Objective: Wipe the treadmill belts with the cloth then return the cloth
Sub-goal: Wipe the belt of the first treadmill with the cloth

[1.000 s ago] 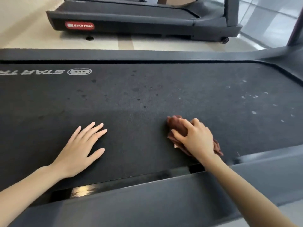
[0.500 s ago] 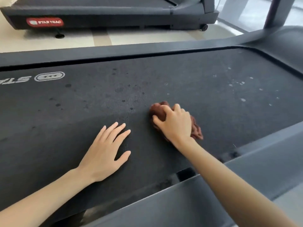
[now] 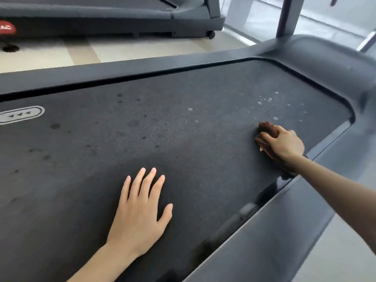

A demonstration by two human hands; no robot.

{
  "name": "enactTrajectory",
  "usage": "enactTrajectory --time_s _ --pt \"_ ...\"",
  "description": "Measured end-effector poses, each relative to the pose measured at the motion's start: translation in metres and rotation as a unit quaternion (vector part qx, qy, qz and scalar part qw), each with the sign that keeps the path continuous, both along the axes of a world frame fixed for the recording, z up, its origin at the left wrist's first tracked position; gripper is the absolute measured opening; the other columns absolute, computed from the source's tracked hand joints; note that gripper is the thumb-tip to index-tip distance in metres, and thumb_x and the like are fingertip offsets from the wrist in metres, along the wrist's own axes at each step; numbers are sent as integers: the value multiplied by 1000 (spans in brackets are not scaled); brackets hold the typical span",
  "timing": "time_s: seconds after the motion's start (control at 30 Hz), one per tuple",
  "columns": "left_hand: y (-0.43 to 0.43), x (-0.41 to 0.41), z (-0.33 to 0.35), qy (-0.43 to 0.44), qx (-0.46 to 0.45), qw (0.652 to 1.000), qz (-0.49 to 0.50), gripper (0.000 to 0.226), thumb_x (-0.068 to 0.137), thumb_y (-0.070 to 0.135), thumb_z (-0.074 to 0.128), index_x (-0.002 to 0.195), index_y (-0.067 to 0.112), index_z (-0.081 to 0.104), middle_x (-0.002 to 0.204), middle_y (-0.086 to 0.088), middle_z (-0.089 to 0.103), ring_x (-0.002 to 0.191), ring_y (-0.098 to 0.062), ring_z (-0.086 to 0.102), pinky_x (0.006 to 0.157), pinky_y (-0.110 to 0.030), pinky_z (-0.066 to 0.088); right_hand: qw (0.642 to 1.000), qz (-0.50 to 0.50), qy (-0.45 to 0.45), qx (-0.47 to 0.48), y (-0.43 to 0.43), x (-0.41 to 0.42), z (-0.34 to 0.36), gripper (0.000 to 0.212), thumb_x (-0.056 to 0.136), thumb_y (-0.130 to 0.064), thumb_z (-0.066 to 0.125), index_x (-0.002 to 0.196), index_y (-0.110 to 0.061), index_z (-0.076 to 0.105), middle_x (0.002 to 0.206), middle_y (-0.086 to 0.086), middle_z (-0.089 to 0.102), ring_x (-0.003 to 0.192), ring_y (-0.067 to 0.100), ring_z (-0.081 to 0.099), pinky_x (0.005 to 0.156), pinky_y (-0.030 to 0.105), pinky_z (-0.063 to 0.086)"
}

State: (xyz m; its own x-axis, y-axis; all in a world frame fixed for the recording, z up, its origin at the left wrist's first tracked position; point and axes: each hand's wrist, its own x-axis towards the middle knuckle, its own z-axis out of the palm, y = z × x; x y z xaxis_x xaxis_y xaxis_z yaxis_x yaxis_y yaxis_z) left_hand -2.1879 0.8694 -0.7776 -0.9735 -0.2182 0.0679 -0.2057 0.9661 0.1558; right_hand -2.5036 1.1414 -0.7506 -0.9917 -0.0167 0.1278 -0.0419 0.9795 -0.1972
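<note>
Wiping under way: right hand (image 3: 284, 144) clutches brown cloth (image 3: 266, 127) on belt (image 3: 183, 129), far right; left hand (image 3: 140, 208) lies flat, fingers straight. Pale specks (image 3: 264, 100) and dark spots (image 3: 55, 125) remain; cloth not yet returned.

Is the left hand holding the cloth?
No, the left hand lies flat on the belt, while the right hand grips the cloth.

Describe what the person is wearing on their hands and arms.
Both the left hand and the right hand are ungloved, and both forearms are bare, with no sleeves in view. A small dark spot by the right wrist is too unclear to call a band.
</note>
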Motion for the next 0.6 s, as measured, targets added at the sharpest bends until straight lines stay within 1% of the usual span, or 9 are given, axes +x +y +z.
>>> enactTrajectory --time_s 0.07,0.1,0.17,0.23,0.3,0.4,0.47,0.53,0.6 --pt "-1 0 -1 0 3 1000 -4 66 85 49 29 132 9 51 141 -11 45 135 -30 36 109 -51 29 1000 15 17 -2 -18 28 -4 54 87 -60 47 131 -30 50 115 20 54 104 41 56 91 44 44" --pt "0 0 -1 0 4 1000 -5 66 85 49 28 132 9 51 141 -11 45 135 -30 36 109 -51 28 999 46 25 -3 -31 48 -5 53 86 -60 49 131 -30 50 112 17 54 102 40 56 89 43 43" --pt "1 0 0 0 4 1000 -7 67 85 50 27 132 9 51 141 -11 45 135 -30 35 109 -51 27 989 144 27 -2 -50 91 -7 50 85 -60 51 128 -33 51 100 8 51 96 35 56 84 40 44" --pt "1 0 -2 9 2 1000 -10 70 90 54 18 132 10 51 141 -10 45 135 -29 36 110 -50 25 967 252 46 4 -63 131 -9 49 82 -61 52 123 -35 55 90 1 45 85 29 56 76 37 44" --pt "-2 0 -4 14 8 1000 -17 79 91 57 5 131 9 52 140 -11 47 133 -31 38 108 -49 23 938 342 64 2 -68 160 -9 49 79 -64 49 120 -37 55 87 -1 45 78 24 53 72 35 44" --pt "-4 -3 -7 24 5 999 -28 82 91 58 5 126 4 56 135 -16 50 129 -34 39 106 -51 23 902 429 42 13 -55 153 -6 52 80 -67 46 121 -37 56 88 -2 49 77 20 53 72 31 43" --pt "-5 -8 -8 29 4 999 -42 82 92 57 8 124 0 56 134 -19 50 128 -33 37 106 -48 20 910 410 54 19 -33 124 -2 53 80 -65 49 122 -33 59 87 1 53 76 22 56 70 31 45" --pt "-4 -16 -7 21 14 998 -65 82 93 57 9 124 -3 55 135 -19 50 129 -31 36 107 -44 18 938 342 49 13 -8 84 1 52 81 -61 55 126 -34 57 91 2 54 84 25 59 72 33 45" --pt "-1 -28 -1 4 32 996 -82 82 93 57 7 126 -2 54 137 -16 48 131 -25 34 111 -37 14 968 250 27 11 17 38 1 50 82 -59 57 128 -38 53 99 1 54 95 25 59 76 33 42"
